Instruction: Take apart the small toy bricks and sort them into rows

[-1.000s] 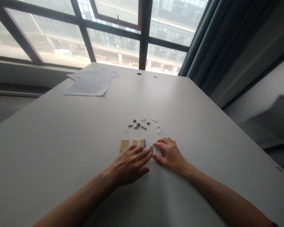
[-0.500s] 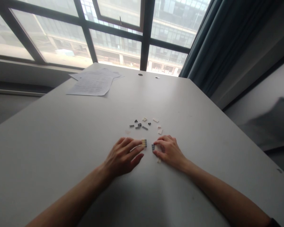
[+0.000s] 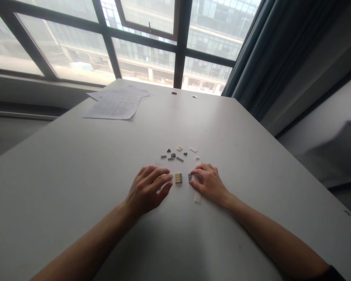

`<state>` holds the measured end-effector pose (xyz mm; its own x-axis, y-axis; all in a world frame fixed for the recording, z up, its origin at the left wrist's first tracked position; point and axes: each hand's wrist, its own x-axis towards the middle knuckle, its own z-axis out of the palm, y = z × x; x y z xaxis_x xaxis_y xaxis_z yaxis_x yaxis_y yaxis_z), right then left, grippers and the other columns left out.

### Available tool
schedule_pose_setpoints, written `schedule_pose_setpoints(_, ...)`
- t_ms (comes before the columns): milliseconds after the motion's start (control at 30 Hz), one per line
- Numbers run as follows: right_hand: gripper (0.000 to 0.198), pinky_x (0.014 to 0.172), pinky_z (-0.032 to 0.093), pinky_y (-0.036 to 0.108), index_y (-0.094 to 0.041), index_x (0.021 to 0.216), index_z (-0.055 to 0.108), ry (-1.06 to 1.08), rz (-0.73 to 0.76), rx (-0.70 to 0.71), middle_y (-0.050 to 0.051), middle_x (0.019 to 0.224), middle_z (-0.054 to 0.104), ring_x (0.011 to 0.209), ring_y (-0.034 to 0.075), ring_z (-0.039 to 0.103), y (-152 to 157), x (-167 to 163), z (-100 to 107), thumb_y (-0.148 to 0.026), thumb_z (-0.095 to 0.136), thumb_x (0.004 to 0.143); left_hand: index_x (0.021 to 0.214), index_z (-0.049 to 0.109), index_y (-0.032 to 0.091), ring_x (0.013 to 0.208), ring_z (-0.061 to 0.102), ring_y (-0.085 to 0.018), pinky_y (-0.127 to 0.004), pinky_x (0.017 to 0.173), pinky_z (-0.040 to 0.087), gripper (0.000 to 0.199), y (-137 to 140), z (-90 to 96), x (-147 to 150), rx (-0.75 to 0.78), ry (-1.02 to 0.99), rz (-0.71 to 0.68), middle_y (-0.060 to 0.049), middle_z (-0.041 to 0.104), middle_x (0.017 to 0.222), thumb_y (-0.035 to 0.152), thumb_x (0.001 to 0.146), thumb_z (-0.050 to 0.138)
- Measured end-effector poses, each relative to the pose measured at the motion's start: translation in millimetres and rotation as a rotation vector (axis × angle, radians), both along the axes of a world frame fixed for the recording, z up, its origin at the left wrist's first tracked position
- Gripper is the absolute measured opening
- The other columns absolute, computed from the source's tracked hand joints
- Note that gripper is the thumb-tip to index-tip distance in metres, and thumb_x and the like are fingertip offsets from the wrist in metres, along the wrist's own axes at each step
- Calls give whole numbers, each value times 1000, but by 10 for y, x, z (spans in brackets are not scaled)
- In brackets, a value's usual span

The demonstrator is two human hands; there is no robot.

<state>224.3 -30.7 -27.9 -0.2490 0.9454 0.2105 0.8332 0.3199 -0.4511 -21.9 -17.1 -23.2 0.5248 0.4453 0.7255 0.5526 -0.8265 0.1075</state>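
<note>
My left hand (image 3: 149, 188) hovers at the left of a small tan and grey studded toy brick piece (image 3: 178, 178), its fingers apart and bent. A pale bit shows by its fingertips, partly hidden. My right hand (image 3: 209, 180) is at the right of that piece, thumb and forefinger on a small grey toy brick (image 3: 190, 178). A narrow gap of table separates the two pieces. White toy bricks lie close to my right hand, one beyond it and one white brick (image 3: 197, 197) below its thumb.
Several loose bricks, including a dark grey brick (image 3: 173, 155), a long grey strip (image 3: 179, 159) and a white flat piece (image 3: 193, 150), lie beyond my hands. Papers (image 3: 114, 105) rest at the far left of the white table (image 3: 84, 164). A dark curtain (image 3: 251, 70) hangs on the right.
My left hand has drawn back to the left, off the tan and grey piece, which now shows whole. My right hand has shifted slightly up with the grey brick, uncovering more white brick below.
</note>
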Motion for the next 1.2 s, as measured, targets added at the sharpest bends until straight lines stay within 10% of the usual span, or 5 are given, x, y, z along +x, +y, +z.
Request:
schedule_pose_setpoints(733, 27, 96, 34, 43, -23, 103, 67, 53, -39, -21, 6, 111, 63, 111, 24, 52, -37, 78, -30, -31, 71, 78, 96, 62, 20, 88, 58, -21, -39, 83, 46, 17, 141, -29, -108, -87, -162, 136, -6, 67, 97, 15, 81, 56)
schedule_pose_setpoints(1200, 36, 86, 44, 39, -22, 90, 67, -163, 151, -162, 5, 99, 64, 96, 24, 55, -329, 172, 328, -47, 79, 67, 94, 62, 21, 87, 58, -20, -37, 82, 46, 15, 123, -30, -86, -98, -150, 142, -6, 67, 97, 17, 82, 56)
